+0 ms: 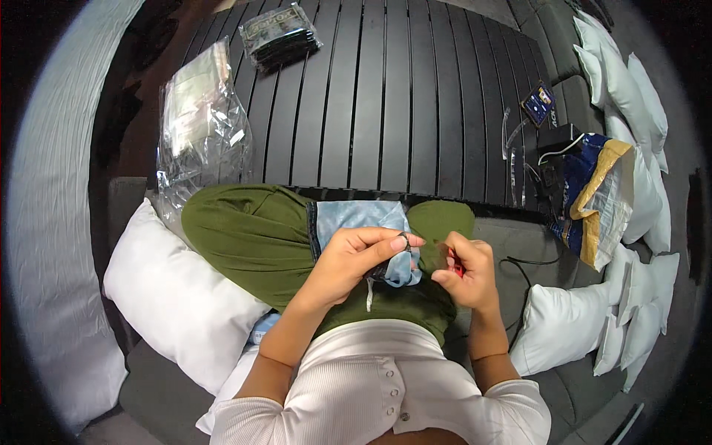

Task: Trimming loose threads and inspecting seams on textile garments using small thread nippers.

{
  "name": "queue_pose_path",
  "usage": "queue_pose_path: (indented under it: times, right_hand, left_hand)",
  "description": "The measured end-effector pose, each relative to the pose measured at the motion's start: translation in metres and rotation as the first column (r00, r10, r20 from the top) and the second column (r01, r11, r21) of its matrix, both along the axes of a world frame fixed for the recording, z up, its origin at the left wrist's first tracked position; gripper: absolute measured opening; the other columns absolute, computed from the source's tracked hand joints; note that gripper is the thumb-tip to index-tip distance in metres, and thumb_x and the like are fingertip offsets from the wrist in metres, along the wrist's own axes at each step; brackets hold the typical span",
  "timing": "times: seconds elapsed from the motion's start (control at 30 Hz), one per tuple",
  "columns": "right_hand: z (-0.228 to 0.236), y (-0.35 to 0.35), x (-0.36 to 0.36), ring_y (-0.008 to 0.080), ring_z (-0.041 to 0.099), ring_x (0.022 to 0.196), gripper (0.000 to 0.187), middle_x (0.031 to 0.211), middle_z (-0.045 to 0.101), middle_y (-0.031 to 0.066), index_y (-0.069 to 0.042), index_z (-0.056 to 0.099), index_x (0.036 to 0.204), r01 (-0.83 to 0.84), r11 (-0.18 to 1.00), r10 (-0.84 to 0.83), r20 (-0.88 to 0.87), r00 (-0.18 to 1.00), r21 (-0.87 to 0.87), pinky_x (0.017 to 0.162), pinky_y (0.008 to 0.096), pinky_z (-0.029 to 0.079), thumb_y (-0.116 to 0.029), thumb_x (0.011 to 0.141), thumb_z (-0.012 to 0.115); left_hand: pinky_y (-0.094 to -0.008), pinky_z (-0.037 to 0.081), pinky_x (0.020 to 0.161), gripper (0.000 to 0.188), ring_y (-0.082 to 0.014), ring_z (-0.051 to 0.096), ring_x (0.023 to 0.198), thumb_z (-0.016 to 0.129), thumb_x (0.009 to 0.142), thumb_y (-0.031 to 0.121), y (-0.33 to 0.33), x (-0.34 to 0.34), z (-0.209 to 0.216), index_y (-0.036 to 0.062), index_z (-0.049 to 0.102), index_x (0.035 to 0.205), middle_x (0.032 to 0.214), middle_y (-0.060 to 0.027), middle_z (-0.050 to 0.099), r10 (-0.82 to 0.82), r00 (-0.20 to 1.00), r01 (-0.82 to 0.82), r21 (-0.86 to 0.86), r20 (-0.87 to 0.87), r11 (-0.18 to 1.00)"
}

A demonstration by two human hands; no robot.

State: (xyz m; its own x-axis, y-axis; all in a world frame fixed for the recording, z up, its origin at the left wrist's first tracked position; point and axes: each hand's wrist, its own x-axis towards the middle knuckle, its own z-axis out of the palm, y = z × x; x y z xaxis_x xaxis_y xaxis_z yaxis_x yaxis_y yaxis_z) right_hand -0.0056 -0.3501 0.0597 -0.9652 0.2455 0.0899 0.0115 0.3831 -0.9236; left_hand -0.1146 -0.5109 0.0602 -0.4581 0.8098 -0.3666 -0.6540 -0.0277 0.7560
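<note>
Across my lap lies a pale blue, cloudy-patterned piece of cloth (360, 215) with black edging. My left hand (345, 259) pinches a black edge of it between thumb and fingers, and part of the cloth hangs bunched below the fingertips. Just to the right, apart from the cloth, my right hand (476, 273) is closed around a small red tool (457, 267). Most of that tool is hidden inside the fist, so its kind does not show. A white cord end (369, 295) hangs below the cloth.
Ahead stands a black slatted table (378, 96). On it are a stack of packaged items (280, 33), clear plastic bags (200, 126) and a dark blue card (538, 102). A blue and gold sack (593, 193) stands at right. White pillows (178, 289) lie on both sides.
</note>
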Motion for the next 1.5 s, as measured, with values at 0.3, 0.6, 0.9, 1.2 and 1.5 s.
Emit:
queue_pose_path:
  times: [0.3, 0.6, 0.9, 1.2, 1.5]
  right_hand:
    - [-0.005, -0.004, 0.001, 0.0134, 0.035, 0.04, 0.041, 0.049, 0.036, 0.0019, -0.005, 0.039, 0.063, -0.079, 0.994, 0.071, 0.098, 0.993, 0.077, 0.04, 0.0244, 0.029, -0.035, 0.07, 0.066]
    - [-0.002, -0.018, -0.006, 0.013, 0.032, 0.042, 0.044, 0.05, 0.033, 0.0032, -0.004, 0.038, 0.065, 0.059, 0.996, -0.062, 0.04, 0.997, 0.064, 0.041, 0.0246, 0.029, -0.038, 0.073, 0.064]
    - [0.005, -0.027, -0.007, 0.0103, 0.03, 0.046, 0.044, 0.053, 0.032, 0.0027, -0.003, 0.037, 0.066, 0.067, 0.997, -0.063, 0.137, 0.989, -0.027, 0.041, 0.0247, 0.028, -0.037, 0.077, 0.062]
    - [0.006, -0.03, -0.009, 0.0108, 0.029, 0.045, 0.038, 0.051, 0.031, 0.0036, -0.003, 0.037, 0.064, 0.082, 0.996, -0.086, 0.104, 0.991, 0.046, 0.041, 0.0245, 0.027, -0.03, 0.079, 0.061]
    - [0.009, -0.029, -0.012, 0.0108, 0.026, 0.045, 0.039, 0.05, 0.029, 0.0037, -0.002, 0.036, 0.061, 0.086, 0.994, -0.08, 0.097, 0.992, -0.063, 0.04, 0.0254, 0.024, -0.028, 0.079, 0.059]
  left_hand:
    - [-0.0235, 0.047, 0.069, 0.027, -0.0106, 0.057, 0.072, 0.051, 0.086, 0.017, 0.0, 0.001, 0.003, -0.0056, 0.058, 0.101, 0.083, -0.0079, 0.062, 0.003, 0.999, -0.003, 0.001, -0.049, 1.0]
    - [-0.0248, 0.042, 0.08, 0.028, -0.0116, 0.056, 0.086, 0.05, 0.087, 0.016, 0.0, 0.001, 0.001, -0.0052, 0.057, 0.104, 0.096, -0.0084, 0.061, 0.021, 0.982, -0.032, -0.059, -0.187, 0.998]
    - [-0.0186, 0.035, 0.065, 0.024, -0.0067, 0.043, 0.074, 0.052, 0.085, 0.01, 0.002, 0.002, -0.005, 0.0042, 0.059, 0.107, 0.081, 0.0007, 0.05, 0.088, 0.886, -0.093, 0.01, -0.456, 0.996]
    - [-0.0197, 0.036, 0.069, 0.024, -0.0085, 0.044, 0.077, 0.053, 0.083, 0.008, -0.001, 0.001, -0.004, 0.0043, 0.06, 0.106, 0.082, -0.0007, 0.051, 0.11, 0.888, -0.122, 0.002, -0.447, 0.993]
    - [-0.0177, 0.032, 0.062, 0.023, -0.0066, 0.041, 0.071, 0.052, 0.083, 0.008, -0.002, -0.001, 0.001, 0.0008, 0.06, 0.104, 0.08, -0.0002, 0.052, 0.079, 0.903, -0.108, -0.046, -0.423, 0.993]
